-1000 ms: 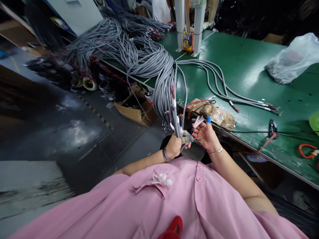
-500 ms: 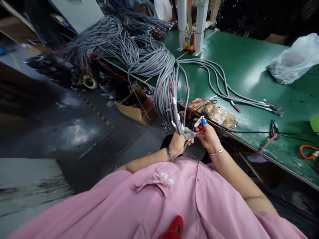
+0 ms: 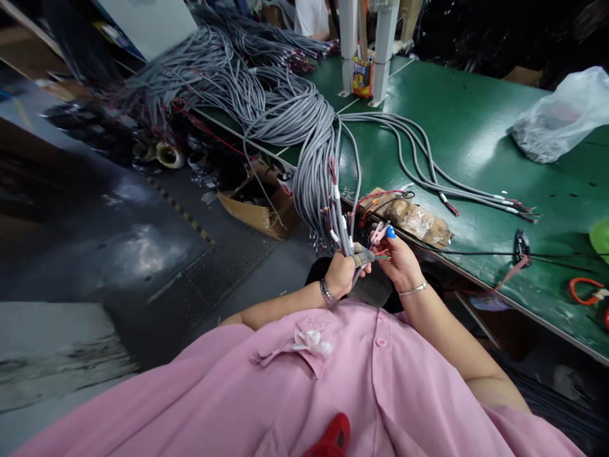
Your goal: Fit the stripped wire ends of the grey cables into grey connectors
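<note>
My left hand point(image 3: 341, 274) is closed around several grey cables point(image 3: 346, 244) just in front of my body. A grey fabric cover sits on its thumb. Thin coloured wires point(image 3: 382, 255) fan out of a cable end beside that thumb, toward my right hand. My right hand point(image 3: 402, 263) is closed on a small pink clip point(image 3: 379, 233), shaped like a clothes peg, right above the wires. A blue cover caps one of its digits. Whether the clip touches a wire is too small to tell. White-banded cable ends point(image 3: 335, 192) stand upright past my left hand.
A large heap of grey cables point(image 3: 280, 108) runs over the green table point(image 3: 471, 127). Nearby are a taped wooden block point(image 3: 413, 219), a few separate cables point(image 3: 428, 155), a plastic bag point(image 3: 561, 117) and orange-handled scissors point(image 3: 585, 292). A cardboard box point(image 3: 254, 206) stands below the edge.
The pink clip has turned slightly in my right hand and shows more of its shape. Both hands stay nearly in place, with the cables still in my left.
</note>
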The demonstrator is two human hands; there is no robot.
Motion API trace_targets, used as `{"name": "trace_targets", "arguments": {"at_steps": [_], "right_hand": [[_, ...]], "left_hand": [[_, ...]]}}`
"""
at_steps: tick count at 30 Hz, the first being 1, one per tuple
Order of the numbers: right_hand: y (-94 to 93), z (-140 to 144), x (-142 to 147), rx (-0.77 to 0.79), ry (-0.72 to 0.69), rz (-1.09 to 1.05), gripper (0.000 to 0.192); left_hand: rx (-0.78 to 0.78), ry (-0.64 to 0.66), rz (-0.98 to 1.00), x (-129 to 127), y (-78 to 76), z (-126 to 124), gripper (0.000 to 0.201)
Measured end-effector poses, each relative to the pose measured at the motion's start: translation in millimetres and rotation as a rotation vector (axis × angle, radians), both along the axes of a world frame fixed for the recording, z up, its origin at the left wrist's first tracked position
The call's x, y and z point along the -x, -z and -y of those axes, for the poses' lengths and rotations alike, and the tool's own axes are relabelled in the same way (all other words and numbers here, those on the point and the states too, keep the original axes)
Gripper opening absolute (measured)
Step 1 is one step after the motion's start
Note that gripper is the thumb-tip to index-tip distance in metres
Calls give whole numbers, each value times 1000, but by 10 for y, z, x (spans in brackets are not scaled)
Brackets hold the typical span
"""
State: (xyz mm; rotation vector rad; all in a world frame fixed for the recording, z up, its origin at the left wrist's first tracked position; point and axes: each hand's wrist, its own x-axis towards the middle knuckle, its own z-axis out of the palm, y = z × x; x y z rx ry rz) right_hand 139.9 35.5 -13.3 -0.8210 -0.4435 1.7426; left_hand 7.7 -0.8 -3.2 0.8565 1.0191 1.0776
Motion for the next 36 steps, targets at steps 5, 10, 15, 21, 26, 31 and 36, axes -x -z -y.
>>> {"name": "trace_targets", "arguments": {"at_steps": [5, 10, 15, 21, 26, 31, 36], "right_hand": [[35, 1, 11, 21, 15, -30, 30], [-1, 28, -16, 73, -47, -120, 40], [-53, 19, -20, 84, -14, -61, 30], [-96, 23, 13, 15, 15, 9, 28], [-41, 6, 4, 33, 19, 16, 29], [-5, -11, 4, -23, 38, 12, 28], [8, -19, 10, -45, 37, 53, 27]], "left_hand": [[-9, -4, -1, 11, 11, 4, 25], [6, -16, 33, 49, -21, 50, 25], [-1, -38, 8, 92, -51, 116, 24], [34, -80, 33, 62, -61, 71, 24], [43, -86, 51, 9, -28, 4, 25], [22, -86, 60, -10, 6, -20, 24], [36, -75, 30, -23, 0, -22, 24]]}}
